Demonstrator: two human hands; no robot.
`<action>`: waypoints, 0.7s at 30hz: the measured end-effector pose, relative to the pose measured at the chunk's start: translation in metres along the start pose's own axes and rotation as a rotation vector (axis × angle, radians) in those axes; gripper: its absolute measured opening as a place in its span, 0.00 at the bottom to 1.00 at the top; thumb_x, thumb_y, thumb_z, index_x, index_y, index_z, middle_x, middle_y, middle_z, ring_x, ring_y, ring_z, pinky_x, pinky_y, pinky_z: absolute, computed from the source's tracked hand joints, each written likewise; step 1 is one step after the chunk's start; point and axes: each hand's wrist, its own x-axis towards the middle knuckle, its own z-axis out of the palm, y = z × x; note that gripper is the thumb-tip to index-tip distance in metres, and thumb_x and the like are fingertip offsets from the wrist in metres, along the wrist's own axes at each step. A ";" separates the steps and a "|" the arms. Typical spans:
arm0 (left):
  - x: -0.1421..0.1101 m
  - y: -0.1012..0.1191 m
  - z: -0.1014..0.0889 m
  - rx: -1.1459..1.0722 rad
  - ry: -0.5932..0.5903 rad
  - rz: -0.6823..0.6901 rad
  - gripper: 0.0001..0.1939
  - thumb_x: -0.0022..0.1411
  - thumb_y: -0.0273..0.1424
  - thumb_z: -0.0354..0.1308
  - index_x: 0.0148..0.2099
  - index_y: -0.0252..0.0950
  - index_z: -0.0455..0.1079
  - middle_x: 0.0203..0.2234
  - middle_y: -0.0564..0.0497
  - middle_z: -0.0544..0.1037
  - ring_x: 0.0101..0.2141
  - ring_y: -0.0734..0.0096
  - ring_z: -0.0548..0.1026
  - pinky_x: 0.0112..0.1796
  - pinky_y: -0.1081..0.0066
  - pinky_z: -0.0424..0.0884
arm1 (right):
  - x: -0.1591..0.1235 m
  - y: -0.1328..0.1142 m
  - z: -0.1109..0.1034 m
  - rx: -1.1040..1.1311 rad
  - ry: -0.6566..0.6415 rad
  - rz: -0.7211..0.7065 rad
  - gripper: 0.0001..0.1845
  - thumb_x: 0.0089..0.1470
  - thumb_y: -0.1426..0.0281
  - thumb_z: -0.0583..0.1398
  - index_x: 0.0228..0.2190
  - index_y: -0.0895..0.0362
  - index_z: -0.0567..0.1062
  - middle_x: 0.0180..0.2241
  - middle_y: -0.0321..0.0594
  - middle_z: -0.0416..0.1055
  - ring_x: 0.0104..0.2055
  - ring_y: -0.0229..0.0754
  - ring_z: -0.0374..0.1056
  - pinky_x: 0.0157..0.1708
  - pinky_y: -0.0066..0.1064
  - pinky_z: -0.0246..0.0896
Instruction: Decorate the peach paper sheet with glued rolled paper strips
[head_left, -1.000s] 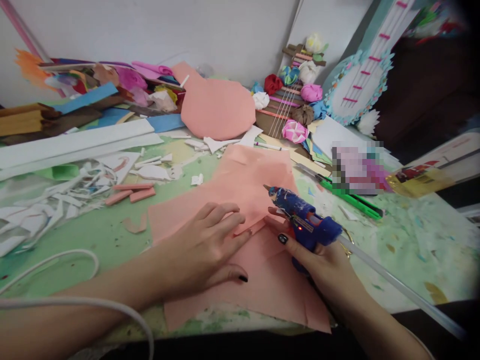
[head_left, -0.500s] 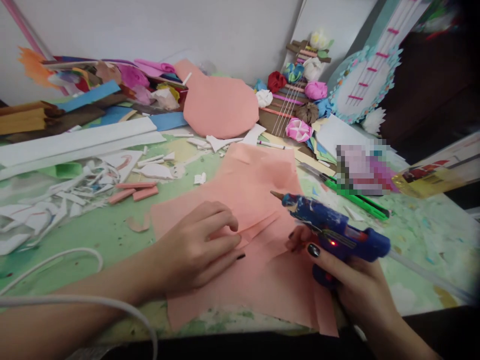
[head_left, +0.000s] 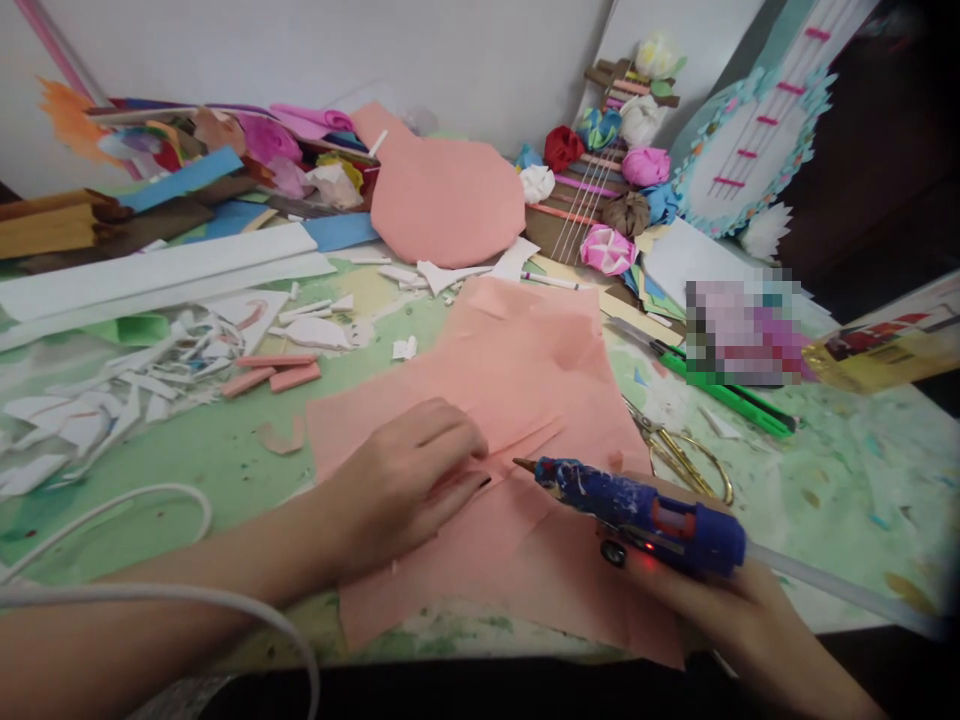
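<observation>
My right hand (head_left: pixel 720 600) is wrapped round a blue hot glue gun (head_left: pixel 637 510) with a small red light lit. A clear glue stick (head_left: pixel 840 580) sticks out of its back end. The gun's nozzle points left, just over a sheet of peach crepe paper (head_left: pixel 525 360) spread on the table. Curled on that paper, my left hand (head_left: pixel 412 480) has its fingertips at the end of a narrow folded strip (head_left: pixel 525 440). Gold-handled scissors (head_left: pixel 690 465) lie partly hidden right of the sheet.
A peach guitar-shaped cutout (head_left: pixel 450 205) lies at the back. White scraps (head_left: pixel 142 385) and peach sticks (head_left: pixel 274 372) are on the left. A green utility knife (head_left: pixel 727 395) rests at right. Decorated paper instruments lean behind. A white cable (head_left: pixel 225 598) crosses my left forearm.
The glue gun has moved down and left, its nozzle now close to the folded strip by my left fingers. The scissors have come into view. My left hand has barely shifted.
</observation>
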 end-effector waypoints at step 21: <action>0.010 0.001 0.007 -0.113 -0.062 -0.144 0.06 0.59 0.25 0.55 0.40 0.32 0.70 0.31 0.48 0.74 0.34 0.69 0.70 0.36 0.69 0.65 | 0.009 -0.014 0.011 -0.081 -0.081 -0.193 0.07 0.54 0.64 0.60 0.37 0.48 0.76 0.29 0.36 0.73 0.31 0.45 0.69 0.27 0.34 0.64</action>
